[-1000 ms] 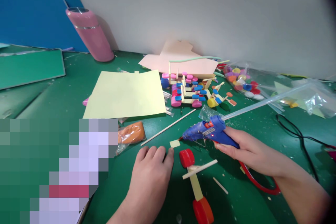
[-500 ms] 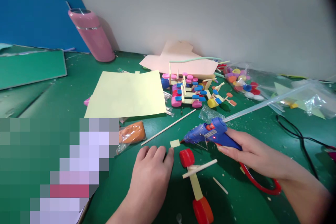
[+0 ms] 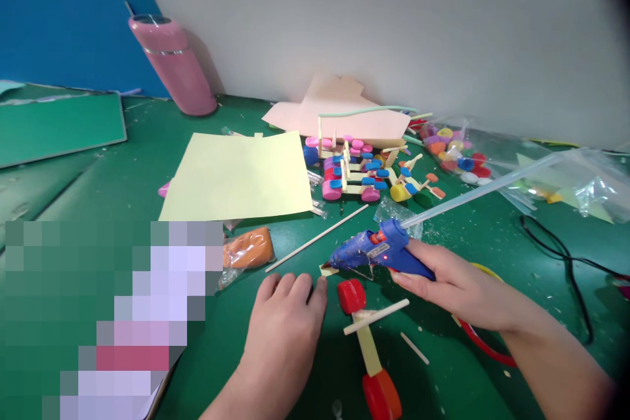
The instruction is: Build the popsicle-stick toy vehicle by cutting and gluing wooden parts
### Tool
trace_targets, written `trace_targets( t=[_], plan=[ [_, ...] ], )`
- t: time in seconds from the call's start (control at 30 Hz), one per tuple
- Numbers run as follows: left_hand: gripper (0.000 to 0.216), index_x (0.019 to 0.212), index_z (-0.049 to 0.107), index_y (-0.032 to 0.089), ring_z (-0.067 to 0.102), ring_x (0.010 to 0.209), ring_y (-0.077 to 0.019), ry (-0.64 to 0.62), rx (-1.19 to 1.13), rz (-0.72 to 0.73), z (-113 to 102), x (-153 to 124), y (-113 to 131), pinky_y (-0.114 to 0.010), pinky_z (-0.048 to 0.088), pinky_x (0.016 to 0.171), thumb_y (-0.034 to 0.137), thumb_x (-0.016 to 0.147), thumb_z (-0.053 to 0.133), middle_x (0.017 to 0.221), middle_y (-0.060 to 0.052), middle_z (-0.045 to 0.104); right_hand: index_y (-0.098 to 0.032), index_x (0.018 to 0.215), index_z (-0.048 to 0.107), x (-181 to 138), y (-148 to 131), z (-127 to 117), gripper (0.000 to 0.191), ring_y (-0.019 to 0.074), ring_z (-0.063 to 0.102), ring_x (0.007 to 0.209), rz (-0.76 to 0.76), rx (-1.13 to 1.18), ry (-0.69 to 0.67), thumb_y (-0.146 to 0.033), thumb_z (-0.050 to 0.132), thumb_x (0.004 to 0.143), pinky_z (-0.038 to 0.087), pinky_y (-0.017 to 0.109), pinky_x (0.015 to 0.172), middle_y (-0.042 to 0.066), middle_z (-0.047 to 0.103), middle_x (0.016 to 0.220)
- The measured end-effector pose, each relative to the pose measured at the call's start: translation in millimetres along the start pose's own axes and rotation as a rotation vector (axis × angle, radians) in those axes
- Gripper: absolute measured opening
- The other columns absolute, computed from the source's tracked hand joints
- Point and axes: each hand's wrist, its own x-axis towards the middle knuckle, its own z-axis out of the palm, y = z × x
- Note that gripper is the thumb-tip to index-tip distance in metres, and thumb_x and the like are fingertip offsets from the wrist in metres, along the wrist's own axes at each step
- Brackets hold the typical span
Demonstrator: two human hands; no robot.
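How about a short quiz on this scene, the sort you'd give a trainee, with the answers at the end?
1. Which hand grips the glue gun?
2. True or false: in the picture, the orange packet lies to the left of the glue gun.
3. What is nearest to where the glue gun points?
A) bottle
B) paper scrap
C) black cord

Key:
1. The right hand.
2. True.
3. B.
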Motion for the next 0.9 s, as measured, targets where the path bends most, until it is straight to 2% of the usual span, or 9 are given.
trace_targets(
  t=[0.23, 0.4, 0.6, 0.77, 0.9],
  plan=[
    [0.024, 0.096, 0.066, 0.015, 0.053, 0.060, -0.0202, 0.003, 0.001, 0.004, 1.1, 0.5, 0.1, -0.035, 0.041, 0.059, 0.012, 0.078, 0.050, 0.066, -0.004, 0.058, -0.022, 0.100, 0.053, -1.0, -0.6, 0.2, 0.023, 0.0152, 0.053, 0.070, 0.008, -0.039, -0.012, -0.040, 0.044, 0.088, 0.044, 0.025, 0.065, -0.001, 0.059, 0.085],
    [0.024, 0.096, 0.066, 0.015, 0.053, 0.060, -0.0201, 0.020, 0.007, 0.017, 1.7, 0.5, 0.2, -0.035, 0.041, 0.059, 0.011, 0.077, 0.052, 0.066, -0.004, 0.059, -0.024, 0.100, 0.052, -3.1, -0.9, -1.3, 0.021, 0.0143, 0.052, 0.066, 0.013, -0.038, -0.022, -0.038, 0.046, 0.088, 0.043, 0.024, 0.061, -0.002, 0.058, 0.080],
    [0.023, 0.095, 0.066, 0.014, 0.052, 0.060, -0.0195, 0.028, 0.005, 0.019, 1.0, 0.1, 0.1, -0.035, 0.040, 0.059, 0.011, 0.077, 0.052, 0.066, -0.004, 0.059, -0.023, 0.109, 0.052, -3.9, 2.2, -1.1, 0.025, 0.0156, 0.054, 0.069, 0.004, -0.034, -0.002, -0.035, 0.047, 0.087, 0.045, 0.026, 0.062, -0.001, 0.060, 0.084],
    [0.024, 0.095, 0.066, 0.014, 0.052, 0.059, -0.0195, 0.015, -0.003, 0.019, 0.8, -0.9, 0.0, -0.035, 0.041, 0.059, 0.011, 0.077, 0.050, 0.066, -0.004, 0.059, -0.024, 0.101, 0.055, -5.2, 2.9, -0.3, 0.019, 0.0149, 0.054, 0.065, 0.000, -0.062, 0.016, -0.033, 0.049, 0.086, 0.046, 0.025, 0.060, -0.002, 0.060, 0.079],
    [0.024, 0.094, 0.066, 0.014, 0.052, 0.059, -0.0192, 0.035, 0.014, 0.023, 1.0, -0.8, -0.2, -0.035, 0.041, 0.058, 0.009, 0.075, 0.052, 0.065, -0.004, 0.059, -0.024, 0.105, 0.054, -6.1, 2.9, 0.4, 0.022, 0.0154, 0.055, 0.065, 0.007, -0.058, 0.017, -0.034, 0.049, 0.086, 0.047, 0.025, 0.059, -0.001, 0.061, 0.081]
  ],
)
